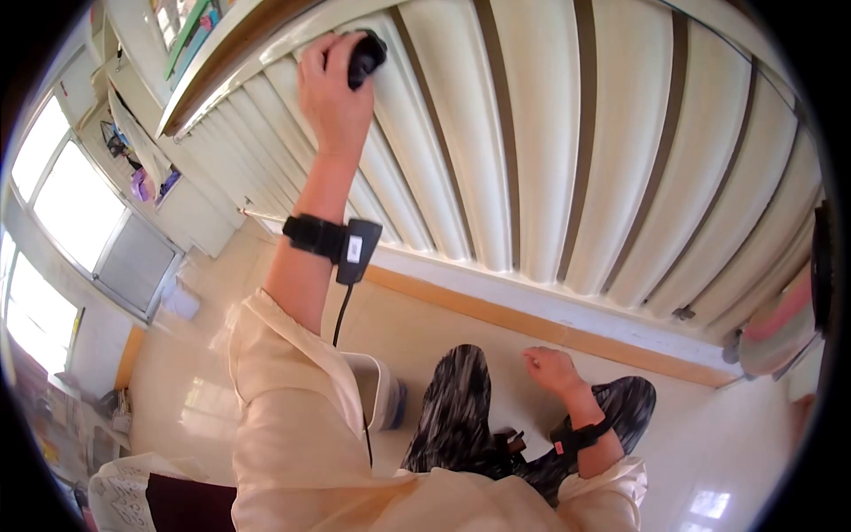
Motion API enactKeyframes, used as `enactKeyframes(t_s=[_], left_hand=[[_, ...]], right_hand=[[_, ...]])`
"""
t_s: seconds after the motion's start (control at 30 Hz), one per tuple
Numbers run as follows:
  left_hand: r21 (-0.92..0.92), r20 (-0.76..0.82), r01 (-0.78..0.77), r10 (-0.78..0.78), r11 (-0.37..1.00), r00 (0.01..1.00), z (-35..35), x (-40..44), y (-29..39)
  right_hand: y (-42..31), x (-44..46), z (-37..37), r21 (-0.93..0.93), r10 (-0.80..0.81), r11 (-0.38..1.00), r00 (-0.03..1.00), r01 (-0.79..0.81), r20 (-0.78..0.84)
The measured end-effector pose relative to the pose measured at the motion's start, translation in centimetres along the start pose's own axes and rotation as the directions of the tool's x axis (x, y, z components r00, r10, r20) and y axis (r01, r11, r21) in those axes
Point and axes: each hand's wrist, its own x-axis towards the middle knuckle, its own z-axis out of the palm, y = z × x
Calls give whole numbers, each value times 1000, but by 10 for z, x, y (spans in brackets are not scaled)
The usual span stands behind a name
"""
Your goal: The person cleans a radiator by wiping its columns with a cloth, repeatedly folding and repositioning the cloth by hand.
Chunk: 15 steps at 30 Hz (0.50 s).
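At the upper left of the head view, my left hand (337, 93) grips a rounded black object (365, 60); its exact kind cannot be made out. The hand is up by the top edge of a cream radiator (461, 133) with tall vertical columns, and the black object is against or just in front of them. My right hand (551, 369) hangs by my right knee, its fingers loosely curled, with nothing visible in them. Each wrist wears a black strap, and on the left one sits a small black box (357, 251) with a cable.
A white bin (383, 395) stands on the tiled floor beside my left leg. An orange-brown strip (496, 312) runs along the radiator's base. At the left are bright windows (75, 204) and a white bucket (180, 300). Pinkish cloth (780, 310) hangs at the right.
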Motion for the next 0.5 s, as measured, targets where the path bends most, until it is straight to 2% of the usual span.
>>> enactKeyframes(t_s=[0.03,0.1,0.17,0.27,0.37,0.5], left_hand=[[39,56,-73,71,997,996,0,-13,4],[27,106,-103,100,994,989,-4,-42,11],[-1,223,-111,109,994,969,-14,-67,18],[-47,282,-203,208,978,937,-20,-109,27],[-67,414,-190,201,979,888,-31,-151,39],[-99,501,-207,229,973,835,-39,-199,55]], right_hand=[[1,0,0,-4,-8,1000,1000,8,-9],[3,-2,4,1,-10,1000,1000,10,-3],[5,-1,7,-29,-18,999,999,19,50],[2,0,9,-18,-4,1000,996,5,95],[0,0,10,-15,6,1000,992,-4,128],[5,-1,12,-22,15,1000,989,-12,145]])
